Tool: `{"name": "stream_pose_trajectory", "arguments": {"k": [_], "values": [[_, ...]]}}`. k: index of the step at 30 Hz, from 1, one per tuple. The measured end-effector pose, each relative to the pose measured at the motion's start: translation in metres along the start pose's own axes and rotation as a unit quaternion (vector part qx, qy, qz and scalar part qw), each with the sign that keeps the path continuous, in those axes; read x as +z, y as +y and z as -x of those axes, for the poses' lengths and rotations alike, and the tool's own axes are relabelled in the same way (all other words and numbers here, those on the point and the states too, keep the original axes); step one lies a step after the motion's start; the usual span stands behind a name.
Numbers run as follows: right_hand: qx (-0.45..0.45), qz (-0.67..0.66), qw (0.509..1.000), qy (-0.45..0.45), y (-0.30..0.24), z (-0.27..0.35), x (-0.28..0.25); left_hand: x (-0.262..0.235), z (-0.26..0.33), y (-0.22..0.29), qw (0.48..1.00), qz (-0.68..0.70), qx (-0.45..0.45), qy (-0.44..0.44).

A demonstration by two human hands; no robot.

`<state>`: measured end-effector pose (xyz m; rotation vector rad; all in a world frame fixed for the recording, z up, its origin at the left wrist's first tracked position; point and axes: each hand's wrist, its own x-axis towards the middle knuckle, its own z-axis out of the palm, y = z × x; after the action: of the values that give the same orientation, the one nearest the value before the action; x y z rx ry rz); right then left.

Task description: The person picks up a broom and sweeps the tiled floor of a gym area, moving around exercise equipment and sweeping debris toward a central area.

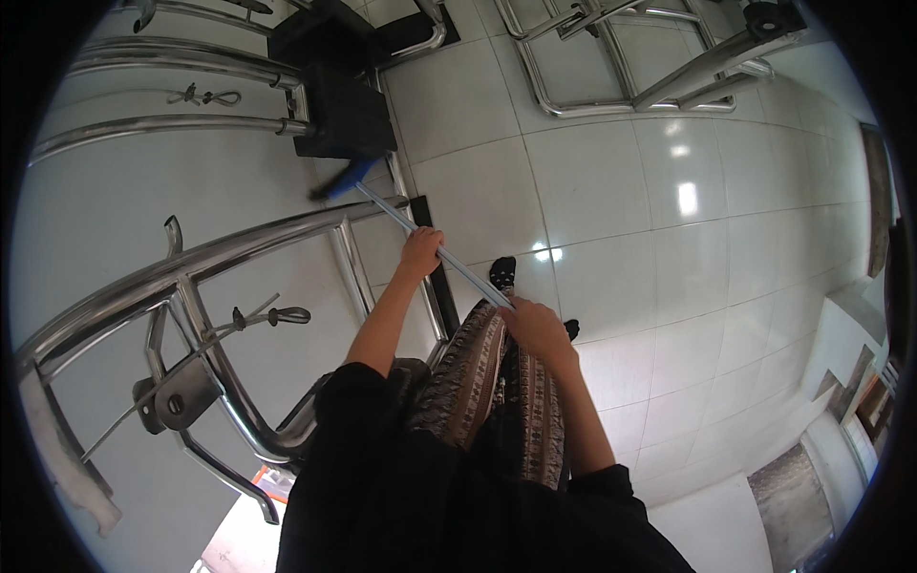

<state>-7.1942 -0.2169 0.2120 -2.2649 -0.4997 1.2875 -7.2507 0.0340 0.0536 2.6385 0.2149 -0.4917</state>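
Far left of frame: chrome tube frame of exercise machine, hook cable hanging on it. Upper centre-left: black padded seat; just below it, blue broom head on white floor tiles, bristles blurred, maybe a mop. Your left hand fingers wrapped around metal broom handle mid-shaft at centre. Your right hand right of centre, closed over handle's top end, above patterned trousers. Upper right: second chrome frame.
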Motion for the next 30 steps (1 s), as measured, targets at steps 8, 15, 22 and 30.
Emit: {"name": "stream_pose_trajectory", "arguments": {"k": [8,15,22,30], "values": [[-0.002,0.145,0.989,0.02,-0.035,0.04,-0.015,0.016,0.012,0.029,0.99,0.122,-0.017,0.074],[0.005,0.165,0.986,-0.002,-0.054,0.03,-0.048,0.002,0.002,0.04,0.985,0.137,-0.032,0.098],[0.15,-0.063,0.966,-0.203,-0.011,-0.035,-0.13,-0.044,-0.074,0.018,0.969,0.003,-0.009,-0.245],[0.048,0.123,0.991,-0.033,-0.042,0.006,-0.092,-0.066,-0.053,0.015,0.946,0.012,0.073,-0.315]]}}
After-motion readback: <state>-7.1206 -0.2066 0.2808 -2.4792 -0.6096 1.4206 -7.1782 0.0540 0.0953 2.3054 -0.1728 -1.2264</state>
